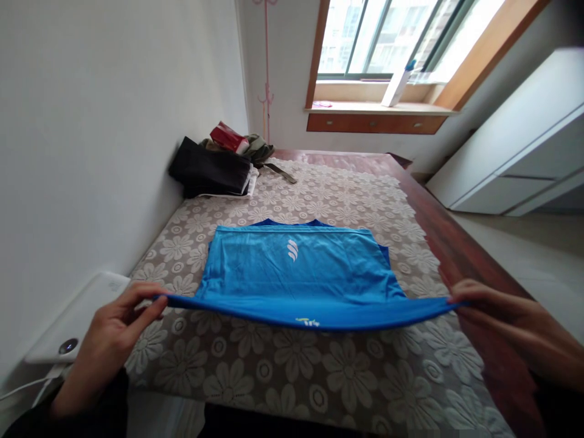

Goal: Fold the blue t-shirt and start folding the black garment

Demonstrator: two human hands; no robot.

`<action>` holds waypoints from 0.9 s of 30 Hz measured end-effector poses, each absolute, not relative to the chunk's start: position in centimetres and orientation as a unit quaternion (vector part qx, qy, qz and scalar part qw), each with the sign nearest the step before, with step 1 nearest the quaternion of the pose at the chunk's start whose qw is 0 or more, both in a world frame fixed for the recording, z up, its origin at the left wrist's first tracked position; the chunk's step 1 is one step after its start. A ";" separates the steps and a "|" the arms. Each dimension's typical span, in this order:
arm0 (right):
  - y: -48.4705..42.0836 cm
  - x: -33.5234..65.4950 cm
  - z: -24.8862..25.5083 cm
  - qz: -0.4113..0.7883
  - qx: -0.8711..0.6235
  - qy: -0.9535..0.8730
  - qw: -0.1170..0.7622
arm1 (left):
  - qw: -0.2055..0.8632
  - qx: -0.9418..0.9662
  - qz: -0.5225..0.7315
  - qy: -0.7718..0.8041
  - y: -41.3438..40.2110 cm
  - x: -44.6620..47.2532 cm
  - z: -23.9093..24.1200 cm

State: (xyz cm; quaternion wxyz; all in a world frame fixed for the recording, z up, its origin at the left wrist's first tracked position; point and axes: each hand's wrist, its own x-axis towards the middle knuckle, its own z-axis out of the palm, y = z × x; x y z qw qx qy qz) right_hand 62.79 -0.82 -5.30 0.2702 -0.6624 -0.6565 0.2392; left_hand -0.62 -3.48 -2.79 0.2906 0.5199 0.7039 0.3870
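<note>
Head: device (pixel 73 316) nr L hand (pixel 114 322), clothes (pixel 216 171) past shirt (pixel 292 271).

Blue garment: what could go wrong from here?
The garment sags along its near edge between the left hand and right hand, so it may settle crooked. Its upper face shows creases that might get pressed in. The white device's cable lies close to the left sleeve and could snag.

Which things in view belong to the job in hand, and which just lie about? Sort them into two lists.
In the job:
blue fabric garment
left hand and right hand, pinching its raised near edge
grey and white floral cloth beneath

Lying about:
folded black fabric
shiny red packet
white rectangular device
</note>
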 end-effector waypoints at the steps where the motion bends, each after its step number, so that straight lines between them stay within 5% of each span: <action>1: 1.5 62.0 -4.4 0.269 -0.635 -0.667 0.281 | 0.278 0.524 0.406 0.695 -1.6 -0.5 -2.5; 7: 15.2 57.9 -5.6 0.315 -0.620 -0.656 0.293 | 0.254 0.574 0.345 0.698 12.2 0.6 -4.5; 11: 19.3 56.3 -9.1 0.237 -0.676 -0.643 0.271 | 0.179 0.591 0.271 0.738 18.0 1.5 -7.4; 20: 18.9 56.0 -13.5 0.064 -0.683 -0.680 0.257 | 0.108 0.606 0.248 0.748 18.1 2.0 -10.0; 27: 19.5 56.8 -14.4 0.039 -0.668 -0.694 0.267 | 0.129 0.621 0.248 0.732 18.1 2.1 -10.3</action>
